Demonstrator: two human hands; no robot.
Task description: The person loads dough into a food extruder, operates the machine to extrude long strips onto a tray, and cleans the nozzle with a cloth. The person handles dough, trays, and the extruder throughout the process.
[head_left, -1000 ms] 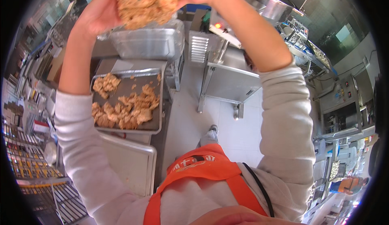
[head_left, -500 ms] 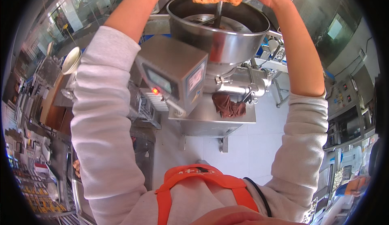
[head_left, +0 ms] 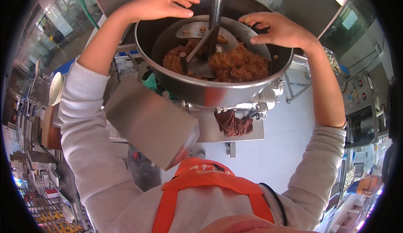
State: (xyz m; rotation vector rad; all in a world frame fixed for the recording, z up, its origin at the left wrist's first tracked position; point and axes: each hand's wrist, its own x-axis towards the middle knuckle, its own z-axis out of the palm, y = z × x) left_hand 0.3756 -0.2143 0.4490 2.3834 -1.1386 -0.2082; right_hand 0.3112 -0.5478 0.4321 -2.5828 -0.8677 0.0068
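Observation:
Brown-orange dough-like filling (head_left: 239,63) lies in clumps inside a big round metal hopper (head_left: 201,91), mostly at its near right, with more at the left. Over the left part of the rim, my left hand (head_left: 166,5) is open, fingers pointing right, with crumbs stuck to them. My right hand (head_left: 275,28) hovers open above the right side of the hopper, fingers curved toward the middle and bits of filling on them. Neither hand holds anything. Between them stands the upright metal shaft (head_left: 215,13) with a slanted stirring arm (head_left: 199,46) reaching down into the filling.
A boxy metal control housing (head_left: 151,122) juts out at the near left of the hopper. Below the hopper, a dark brown cloth (head_left: 233,124) rests on the metal machine base (head_left: 210,134). A green cloth-like thing (head_left: 150,81) sits behind the housing. Shelves and equipment line both sides.
Both hands have let go of the large lump of filling, which is now in the hopper. The view has shifted so that more of the hopper's inside shows.

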